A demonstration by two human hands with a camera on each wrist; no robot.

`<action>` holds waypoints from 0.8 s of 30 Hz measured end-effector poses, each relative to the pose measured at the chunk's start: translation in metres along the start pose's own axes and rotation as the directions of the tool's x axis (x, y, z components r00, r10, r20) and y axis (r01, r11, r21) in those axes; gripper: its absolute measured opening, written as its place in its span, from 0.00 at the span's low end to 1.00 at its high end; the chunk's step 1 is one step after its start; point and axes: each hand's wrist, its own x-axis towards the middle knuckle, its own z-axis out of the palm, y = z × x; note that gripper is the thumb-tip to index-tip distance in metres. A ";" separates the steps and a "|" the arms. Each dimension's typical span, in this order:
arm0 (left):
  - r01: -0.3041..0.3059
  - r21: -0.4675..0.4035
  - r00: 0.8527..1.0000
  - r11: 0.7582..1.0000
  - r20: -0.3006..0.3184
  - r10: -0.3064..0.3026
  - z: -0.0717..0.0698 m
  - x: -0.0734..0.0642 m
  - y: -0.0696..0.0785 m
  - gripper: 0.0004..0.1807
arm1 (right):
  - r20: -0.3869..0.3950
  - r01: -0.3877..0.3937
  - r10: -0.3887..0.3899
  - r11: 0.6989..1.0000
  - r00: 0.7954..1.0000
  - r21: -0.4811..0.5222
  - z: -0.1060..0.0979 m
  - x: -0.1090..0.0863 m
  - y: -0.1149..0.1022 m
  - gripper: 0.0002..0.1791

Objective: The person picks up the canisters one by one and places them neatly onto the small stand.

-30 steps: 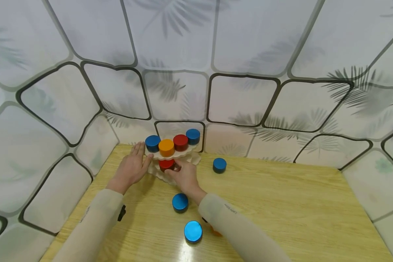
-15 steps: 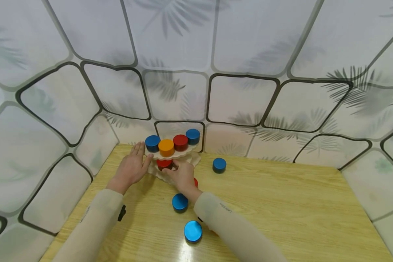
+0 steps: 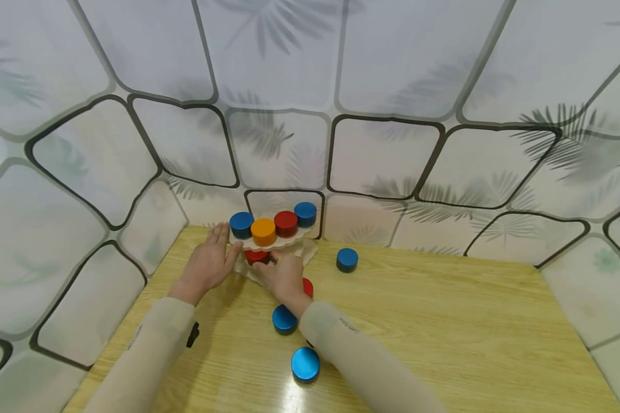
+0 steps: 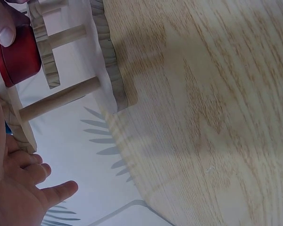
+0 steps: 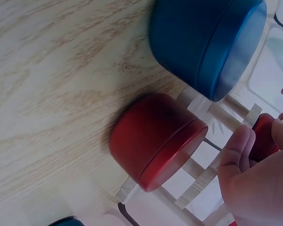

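Observation:
A tiered wooden stand (image 4: 61, 99) with scalloped boards joined by dowels stands against the back cloth. Along its top board sit a blue tin (image 3: 241, 225), an orange tin (image 3: 263, 232), a red tin (image 3: 286, 223) and another blue tin (image 3: 305, 214). My right hand (image 3: 284, 277) pinches a lower red tin (image 4: 21, 56) between thumb and fingers, on the short middle board under the top one. My left hand (image 3: 210, 265) lies with its fingers extended along the stand's left end, the thumb at the top board's front edge.
On the table (image 3: 444, 332), a red tin (image 5: 155, 141) stands partly hidden behind my right wrist. Blue tins stand in front of the stand (image 3: 284, 319), nearer me (image 3: 305, 364) and to its right (image 3: 347, 260). Patterned cloth (image 3: 382, 155) encloses the back and sides.
My right hand has slid slightly left with the pinched red tin, farther beneath the top board. The red tin behind my wrist has come into sight. My left hand stays in place.

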 end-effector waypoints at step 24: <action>0.002 0.002 1.000 1.000 0.003 -0.002 0.000 0.000 0.000 0.41 | 0.053 0.012 -0.013 1.000 0.999 0.019 -0.015 -0.002 0.008 0.13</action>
